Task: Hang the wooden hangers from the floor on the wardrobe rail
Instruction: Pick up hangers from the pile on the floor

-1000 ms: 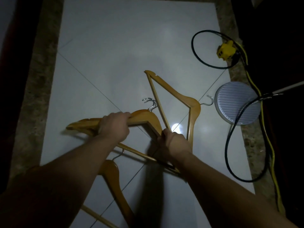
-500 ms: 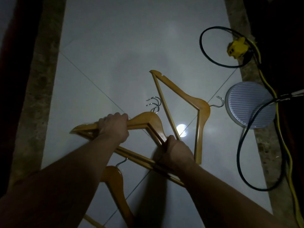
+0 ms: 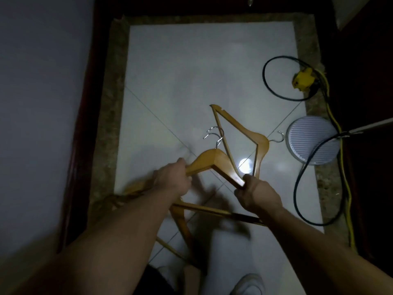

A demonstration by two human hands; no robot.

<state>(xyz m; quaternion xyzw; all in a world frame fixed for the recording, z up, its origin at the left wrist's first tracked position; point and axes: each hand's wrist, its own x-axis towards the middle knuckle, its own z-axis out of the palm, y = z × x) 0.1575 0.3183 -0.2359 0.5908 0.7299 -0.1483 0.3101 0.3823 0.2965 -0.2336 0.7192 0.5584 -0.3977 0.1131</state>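
The left hand [image 3: 173, 179] and right hand [image 3: 258, 193] are each gripping one arm of the stacked wooden hangers [image 3: 214, 161], lifted above the floor's [image 3: 191, 71] centre. Risk: their hooks [image 3: 214, 135] are overlapping the floor hanger [image 3: 244, 135] and may be snagging it.

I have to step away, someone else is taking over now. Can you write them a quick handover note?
Left hand and right hand both grip the held hangers, a stack with two hooks showing, lifted off the floor.
One loose hanger lies on the floor just beyond them; another lies under the arms.
Nothing hung yet; the rail is out of view.
Left: carry the stack to the rail, then fetch the other two. Mind the black cable on the right.
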